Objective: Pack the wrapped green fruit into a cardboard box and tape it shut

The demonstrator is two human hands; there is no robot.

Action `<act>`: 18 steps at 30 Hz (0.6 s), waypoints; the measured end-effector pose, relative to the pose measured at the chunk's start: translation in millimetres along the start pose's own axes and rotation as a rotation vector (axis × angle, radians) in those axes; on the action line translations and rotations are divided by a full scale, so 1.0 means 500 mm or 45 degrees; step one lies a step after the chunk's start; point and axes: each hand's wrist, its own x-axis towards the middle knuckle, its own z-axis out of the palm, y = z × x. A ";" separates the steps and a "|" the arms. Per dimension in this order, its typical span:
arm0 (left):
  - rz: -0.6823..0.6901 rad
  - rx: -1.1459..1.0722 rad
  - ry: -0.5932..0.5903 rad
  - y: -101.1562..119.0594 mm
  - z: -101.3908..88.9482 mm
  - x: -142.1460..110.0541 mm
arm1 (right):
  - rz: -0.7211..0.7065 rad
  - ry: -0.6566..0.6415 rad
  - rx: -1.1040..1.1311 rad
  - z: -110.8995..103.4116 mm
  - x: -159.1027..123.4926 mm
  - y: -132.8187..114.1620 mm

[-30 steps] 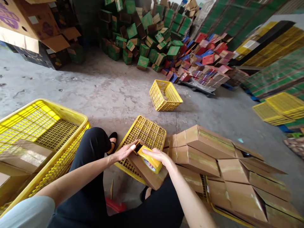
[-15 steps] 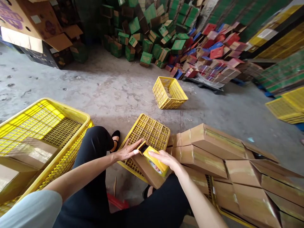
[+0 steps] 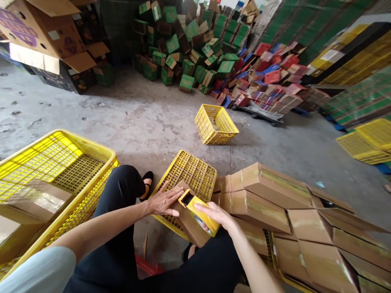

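A brown cardboard box [image 3: 193,228] rests on an upturned yellow plastic crate [image 3: 195,171] between my knees. My right hand [image 3: 212,213] is wrapped round a yellow tape dispenser [image 3: 200,208], whose front end sits on the top of the box. Beside that front end, my left hand [image 3: 165,200] lies on the box with its fingers stretched out. The underside of the box and part of the dispenser's roll are hidden.
On my left stands a large yellow crate [image 3: 100,151] with cardboard boxes inside. Flattish brown boxes [image 3: 308,219] are stacked on my right. A smaller yellow crate [image 3: 216,136] is on the floor ahead. Green boxes [image 3: 186,81] and red ones [image 3: 271,75] lie piled farther back.
The tape dispenser has drawn back slightly toward me along the box, uncovering more of its far end. My left hand now lies flatter on the box. The view has shifted a little.
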 end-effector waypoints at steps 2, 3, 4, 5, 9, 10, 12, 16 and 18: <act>0.018 0.060 -0.008 0.006 0.003 0.005 | 0.000 0.004 0.005 0.001 0.002 -0.003; 0.027 0.084 -0.017 0.007 0.005 0.008 | 0.005 0.006 0.005 0.000 0.002 -0.006; 0.034 0.104 -0.026 0.008 0.008 0.011 | 0.013 0.010 0.001 0.000 0.001 -0.009; 0.039 0.119 -0.033 0.008 0.010 0.013 | 0.021 0.015 -0.004 -0.001 0.001 -0.012; 0.028 0.141 -0.030 0.004 0.018 0.017 | 0.028 0.014 -0.017 -0.003 0.002 -0.012; 0.026 0.138 -0.029 0.003 0.018 0.017 | 0.024 0.005 -0.013 -0.003 0.003 -0.009; 0.029 0.128 -0.032 0.002 0.016 0.017 | 0.006 -0.022 -0.005 -0.004 0.005 -0.002; 0.020 0.111 -0.051 0.003 0.009 0.017 | -0.020 -0.060 0.011 -0.008 -0.003 0.020; -0.001 0.113 -0.068 0.003 0.007 0.017 | -0.020 -0.063 0.027 -0.010 -0.008 0.031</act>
